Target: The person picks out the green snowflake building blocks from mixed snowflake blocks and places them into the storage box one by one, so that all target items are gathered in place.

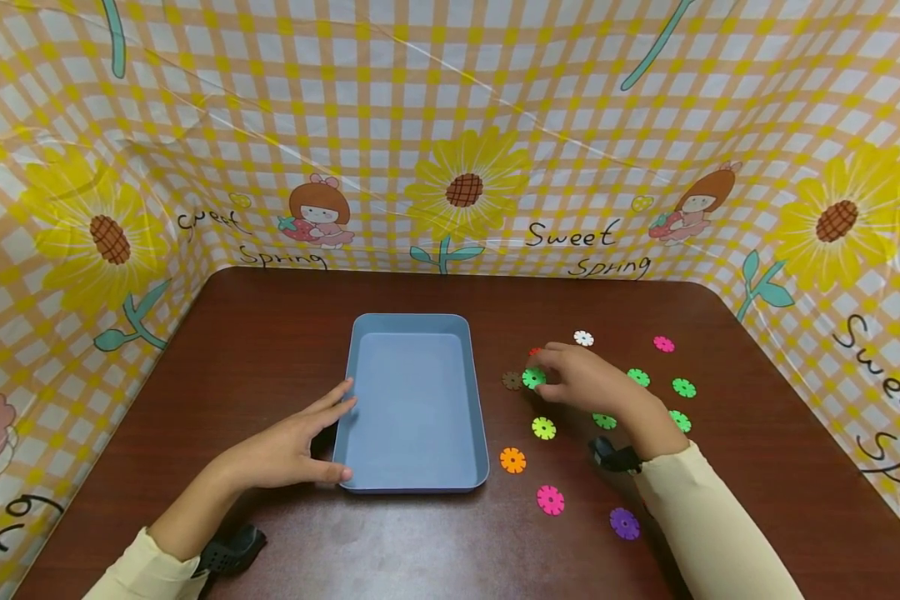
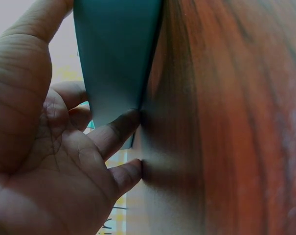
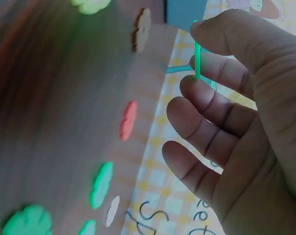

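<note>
My right hand pinches a green notched plastic disc between thumb and fingertips. In the right wrist view the disc is seen edge-on, raised off the table. A brown disc lies just left of it on the table, and a red disc is partly hidden by the fingers. My left hand rests with spread fingers against the left side of a blue-grey rectangular tray. Its thumb is at the tray's near left corner. Nothing lies inside the tray.
Around the right arm lie more flower-shaped discs: white, yellow-green, orange, purple, two pink ones and several green ones. A checked, flower-printed cloth surrounds the brown table.
</note>
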Demonstrator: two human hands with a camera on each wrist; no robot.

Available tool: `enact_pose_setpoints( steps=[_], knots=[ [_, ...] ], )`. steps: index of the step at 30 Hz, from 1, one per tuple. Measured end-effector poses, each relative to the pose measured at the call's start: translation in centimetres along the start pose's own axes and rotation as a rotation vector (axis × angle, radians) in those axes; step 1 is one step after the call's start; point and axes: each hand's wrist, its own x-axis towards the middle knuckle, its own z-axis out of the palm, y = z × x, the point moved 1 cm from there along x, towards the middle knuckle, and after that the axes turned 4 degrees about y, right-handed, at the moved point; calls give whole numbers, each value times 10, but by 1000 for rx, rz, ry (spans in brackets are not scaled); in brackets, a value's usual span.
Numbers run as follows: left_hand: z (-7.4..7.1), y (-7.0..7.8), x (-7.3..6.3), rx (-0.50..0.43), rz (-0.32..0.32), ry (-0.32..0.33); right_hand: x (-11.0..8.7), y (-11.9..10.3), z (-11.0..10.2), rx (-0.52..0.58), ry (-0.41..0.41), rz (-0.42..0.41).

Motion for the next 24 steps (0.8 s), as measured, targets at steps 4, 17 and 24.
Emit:
enact_pose_setpoints(
  steps=[4,17,24],
  knots=[
    [0,1,0,0,0,0,11,-4,0,16,7,-18],
    [-1,0,0,-19,-2,-3,46,-24,-4,6,-25,-58],
    [-1,-2,0,-4,0,2,65,-38,-6,20,-43,-89]
  ],
)
